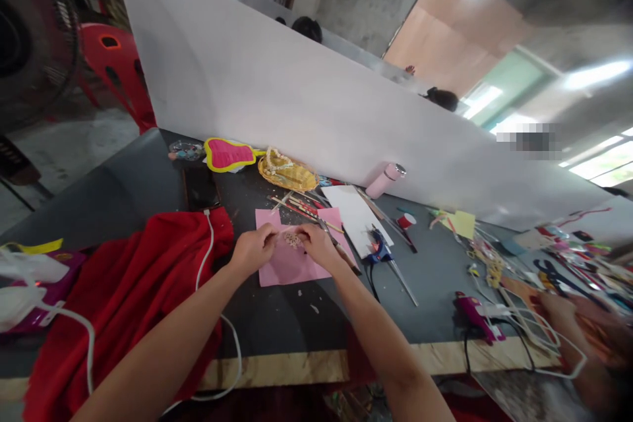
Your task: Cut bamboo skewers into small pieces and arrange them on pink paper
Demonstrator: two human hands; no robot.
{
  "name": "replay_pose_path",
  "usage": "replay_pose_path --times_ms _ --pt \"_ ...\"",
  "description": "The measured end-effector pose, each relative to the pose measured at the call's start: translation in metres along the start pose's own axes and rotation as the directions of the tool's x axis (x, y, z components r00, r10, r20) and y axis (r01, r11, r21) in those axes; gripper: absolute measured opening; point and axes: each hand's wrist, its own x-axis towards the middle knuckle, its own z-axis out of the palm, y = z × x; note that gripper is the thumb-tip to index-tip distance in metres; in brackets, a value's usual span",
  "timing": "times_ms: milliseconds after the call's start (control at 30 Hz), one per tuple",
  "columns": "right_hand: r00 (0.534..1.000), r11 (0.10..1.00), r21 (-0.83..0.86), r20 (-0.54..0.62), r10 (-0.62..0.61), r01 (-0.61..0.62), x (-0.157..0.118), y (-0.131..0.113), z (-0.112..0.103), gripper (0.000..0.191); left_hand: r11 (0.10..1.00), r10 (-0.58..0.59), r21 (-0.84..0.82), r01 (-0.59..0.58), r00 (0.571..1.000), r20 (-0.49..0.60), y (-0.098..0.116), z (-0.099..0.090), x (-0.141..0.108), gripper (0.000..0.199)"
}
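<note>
Over a pink sheet of paper (281, 270) on the dark table, both of my hands work close together. Fingers bent into a pinch, my left hand (254, 250) is at the sheet's left part. My right hand (317, 244) is pinched in the same way to its right. Something thin and pale seems to run between the fingertips, too small to make out. Just below it lies a small heap of beige bits (293, 239). Behind the hands, several thin sticks and pencil-like tools (299, 206) lie crossed.
A glue gun (380, 247) rests beside a white sheet (349, 211); a pink bottle (384, 180) stands behind. A yellow woven basket (288, 173), phone (202, 188) and red cloth (143, 277) with a white cable lie leftward. Another person's hand (558, 310) is at right.
</note>
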Motion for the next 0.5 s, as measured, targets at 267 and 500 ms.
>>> replay_pose_path --times_ms 267,500 --pt "0.997 0.999 -0.035 0.074 -0.014 0.016 -0.004 -0.003 -0.004 0.035 1.0 0.024 -0.007 -0.024 0.999 -0.023 -0.001 0.002 0.0 0.012" --pt "0.996 0.997 -0.038 0.068 -0.058 0.06 -0.009 -0.005 -0.003 0.04 1.0 0.02 0.017 -0.02 1.0 0.0 0.0 0.001 -0.001 0.012"
